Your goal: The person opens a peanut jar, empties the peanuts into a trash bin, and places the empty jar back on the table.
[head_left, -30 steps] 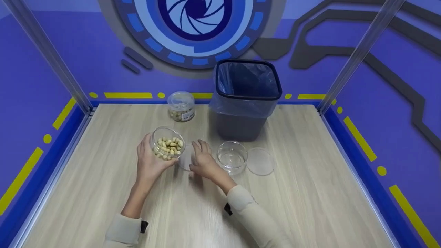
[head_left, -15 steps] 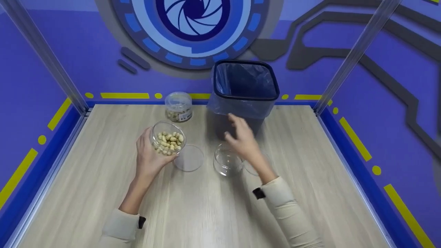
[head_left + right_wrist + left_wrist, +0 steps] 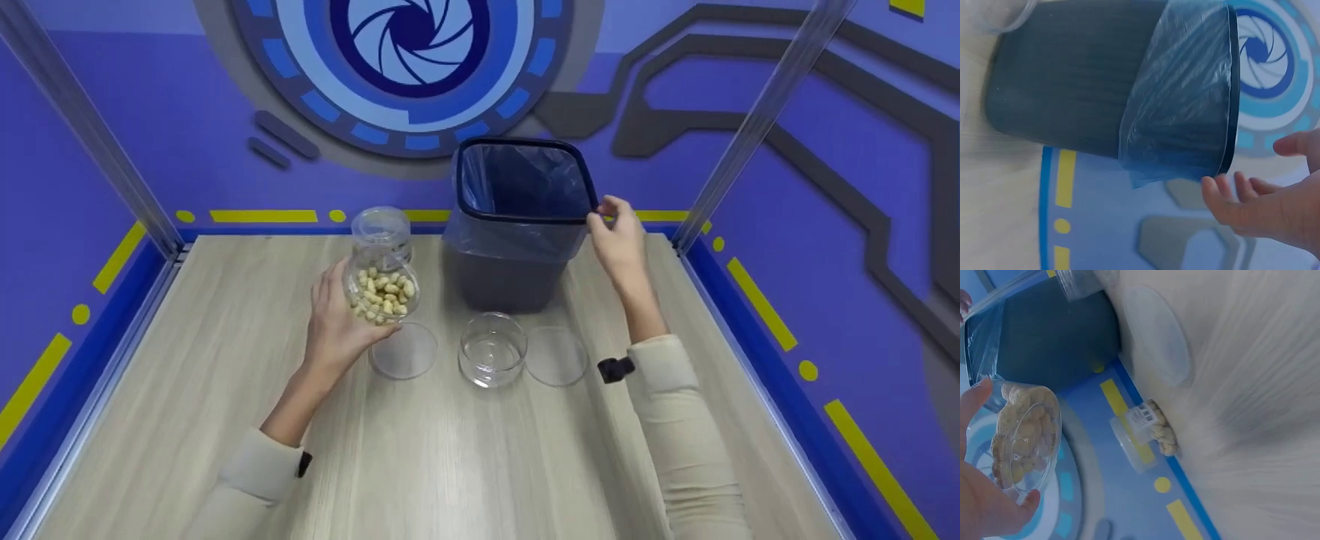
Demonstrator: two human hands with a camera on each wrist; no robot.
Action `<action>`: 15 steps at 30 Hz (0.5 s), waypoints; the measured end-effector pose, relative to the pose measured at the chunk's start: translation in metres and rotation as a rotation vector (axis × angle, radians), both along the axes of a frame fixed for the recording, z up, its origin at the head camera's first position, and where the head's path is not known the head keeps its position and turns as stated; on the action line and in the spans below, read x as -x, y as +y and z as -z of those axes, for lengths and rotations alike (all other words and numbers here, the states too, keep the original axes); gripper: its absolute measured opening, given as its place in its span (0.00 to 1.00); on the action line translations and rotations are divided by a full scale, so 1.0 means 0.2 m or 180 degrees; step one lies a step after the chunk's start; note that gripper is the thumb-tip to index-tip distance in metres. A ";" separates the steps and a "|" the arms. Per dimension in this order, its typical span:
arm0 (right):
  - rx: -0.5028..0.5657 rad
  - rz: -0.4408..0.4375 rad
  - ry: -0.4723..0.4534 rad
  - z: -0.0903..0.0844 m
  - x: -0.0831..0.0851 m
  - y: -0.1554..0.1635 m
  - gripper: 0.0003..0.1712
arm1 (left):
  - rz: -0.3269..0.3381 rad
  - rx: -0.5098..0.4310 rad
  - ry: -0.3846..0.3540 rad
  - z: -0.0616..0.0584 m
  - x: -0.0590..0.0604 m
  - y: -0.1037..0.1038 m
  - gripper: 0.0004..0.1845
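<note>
My left hand (image 3: 334, 330) grips a clear round container (image 3: 1053, 396) of peanuts in their shells (image 3: 384, 294), tilted and raised above the table. Thumb and fingers lie around its sides in the left wrist view. At the right front corner of a dark trash bin (image 3: 517, 274) is my right hand (image 3: 621, 244), its fingers loosely bent and thumb apart. In the right wrist view the fingertips are close to the bin's black rim (image 3: 1232, 90); whether they touch it I cannot tell. A clear plastic liner (image 3: 1179, 95) folds over the rim.
Behind the held container stands a lidded clear jar (image 3: 381, 225) with peanuts and a label. A clear glass bowl (image 3: 492, 352) sits before the bin, between a left round lid (image 3: 403, 351) and a right round lid (image 3: 556, 357). Walls enclose the wooden table (image 3: 450, 465).
My right hand has moved from the left lid across the glass bowl to the bin's right front corner. My left hand keeps holding the peanut container, slightly shifted.
</note>
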State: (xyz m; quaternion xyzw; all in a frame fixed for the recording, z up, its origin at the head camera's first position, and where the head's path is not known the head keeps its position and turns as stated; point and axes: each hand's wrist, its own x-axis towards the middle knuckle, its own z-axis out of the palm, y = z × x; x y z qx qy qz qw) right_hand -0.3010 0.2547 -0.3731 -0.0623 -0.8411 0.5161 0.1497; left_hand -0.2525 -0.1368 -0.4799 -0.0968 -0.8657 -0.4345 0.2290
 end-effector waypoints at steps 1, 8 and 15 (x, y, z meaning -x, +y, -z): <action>0.0102 0.0002 -0.0174 -0.01 0.02 0.02 0.33 | 0.0048 0.0028 0.0021 -0.02 0.01 0.02 0.68; 0.1476 -0.0310 -0.0868 0.00 0.15 0.08 0.36 | 0.0387 0.0403 0.0389 -0.17 0.08 0.15 0.67; 0.1879 -0.0389 -0.1044 0.02 0.22 0.09 0.25 | 0.0590 0.0541 0.0610 -0.28 0.12 0.21 0.67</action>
